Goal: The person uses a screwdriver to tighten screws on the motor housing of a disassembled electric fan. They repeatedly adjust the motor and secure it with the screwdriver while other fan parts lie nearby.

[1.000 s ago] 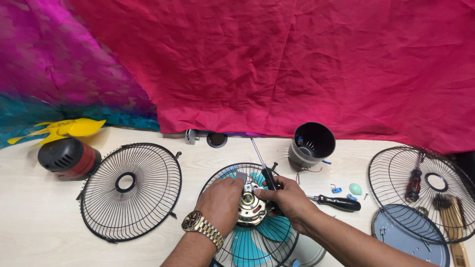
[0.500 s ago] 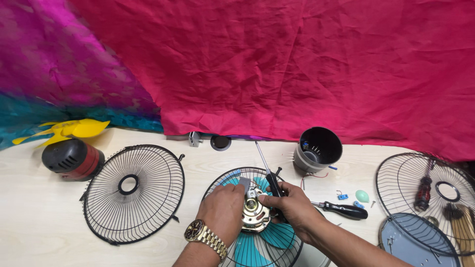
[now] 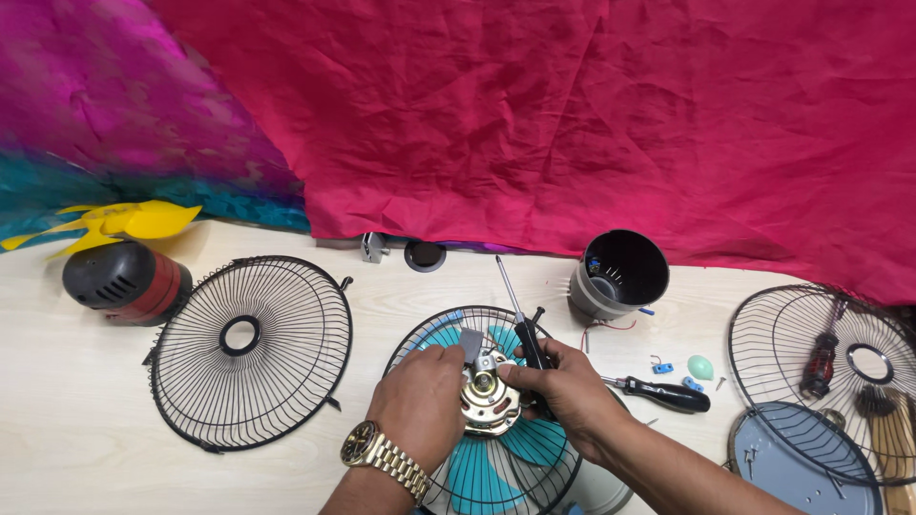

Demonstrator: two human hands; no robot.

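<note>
Your hands cover most of the motor (image 3: 489,401), bottom centre, atop the teal-bladed fan guard (image 3: 448,334). Left hand (image 3: 420,405) fingers curl round it. Right hand (image 3: 565,386) grips the screwdriver (image 3: 520,319), probably thumb-pressed; shaft points up-left towards the red cloth (image 3: 572,124).

No packages, labels, signs or screens visible anywhere around the fingers.
</note>
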